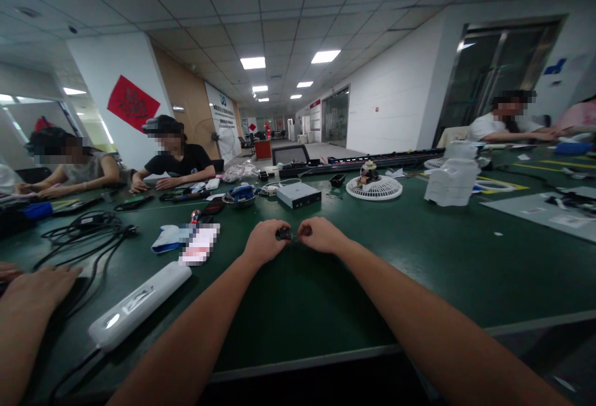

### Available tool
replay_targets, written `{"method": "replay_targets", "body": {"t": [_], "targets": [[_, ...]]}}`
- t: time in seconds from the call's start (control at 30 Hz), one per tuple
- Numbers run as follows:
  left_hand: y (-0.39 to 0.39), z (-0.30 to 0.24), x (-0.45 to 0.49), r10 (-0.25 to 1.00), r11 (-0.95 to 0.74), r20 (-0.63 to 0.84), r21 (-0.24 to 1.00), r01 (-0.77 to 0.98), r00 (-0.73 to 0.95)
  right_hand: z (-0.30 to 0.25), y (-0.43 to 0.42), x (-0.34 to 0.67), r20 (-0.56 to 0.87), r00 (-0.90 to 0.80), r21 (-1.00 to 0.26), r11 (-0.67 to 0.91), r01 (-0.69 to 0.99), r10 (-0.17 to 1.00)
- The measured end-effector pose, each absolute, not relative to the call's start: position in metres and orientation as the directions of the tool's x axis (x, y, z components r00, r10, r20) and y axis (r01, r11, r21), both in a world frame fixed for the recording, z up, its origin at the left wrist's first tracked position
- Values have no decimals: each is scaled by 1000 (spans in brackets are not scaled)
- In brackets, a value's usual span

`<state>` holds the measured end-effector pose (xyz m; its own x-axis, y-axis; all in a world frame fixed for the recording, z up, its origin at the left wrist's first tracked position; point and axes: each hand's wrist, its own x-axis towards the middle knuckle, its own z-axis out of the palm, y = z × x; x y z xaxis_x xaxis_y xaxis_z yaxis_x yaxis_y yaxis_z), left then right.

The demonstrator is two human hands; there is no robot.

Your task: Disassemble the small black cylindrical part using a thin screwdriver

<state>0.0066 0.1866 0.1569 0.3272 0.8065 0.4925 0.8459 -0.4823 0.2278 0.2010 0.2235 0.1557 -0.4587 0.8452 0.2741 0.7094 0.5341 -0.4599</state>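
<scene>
My left hand [266, 241] is closed around a small dark object [283, 233], which pokes out between thumb and fingers. Its kind is too small to make out. Just to the right, my right hand [322, 235] has thumb and fingertips pinched together, facing the object across a narrow gap. Whatever those fingertips hold is hidden or too tiny to name. Both hands are over the green tabletop [307, 306]. Beyond them lies a grey box-shaped device [298, 195], and behind the right hand is a white round fan grille [374, 188] with a motor on top.
At left lie a white power strip [139, 306], black cables [88, 232] and a pink-and-white packet [200, 243]. A co-worker's hand [37, 291] rests at the left edge. A white plastic-wrapped stack [451, 179] stands right. Other people sit around the table.
</scene>
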Motion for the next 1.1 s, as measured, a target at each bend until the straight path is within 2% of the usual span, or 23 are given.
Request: {"method": "replay_targets", "body": {"t": [0.2, 0.33, 0.5, 0.67, 0.87, 1.1], "targets": [[187, 158, 6, 834, -418, 486, 245, 875, 262, 161, 221, 201, 257, -322, -386, 403, 830, 911], [190, 156, 3, 873, -338, 447, 267, 903, 195, 158, 219, 198, 198, -405, -451, 450, 771, 893], [192, 154, 2, 897, -301, 415, 313, 901, 155, 157, 216, 194, 102, -480, -473, 467, 747, 871], [189, 156, 4, 888, -355, 411, 328, 875, 206, 157, 220, 195, 195, -405, -556, 441, 705, 893], [188, 156, 7, 862, -434, 424, 334, 837, 278, 145, 232, 194, 235, -385, -751, 418, 511, 892], [187, 155, 7, 843, -470, 460, 380, 797, 278, 148, 233, 194, 364, -414, -693, 540, 478, 834]]}}
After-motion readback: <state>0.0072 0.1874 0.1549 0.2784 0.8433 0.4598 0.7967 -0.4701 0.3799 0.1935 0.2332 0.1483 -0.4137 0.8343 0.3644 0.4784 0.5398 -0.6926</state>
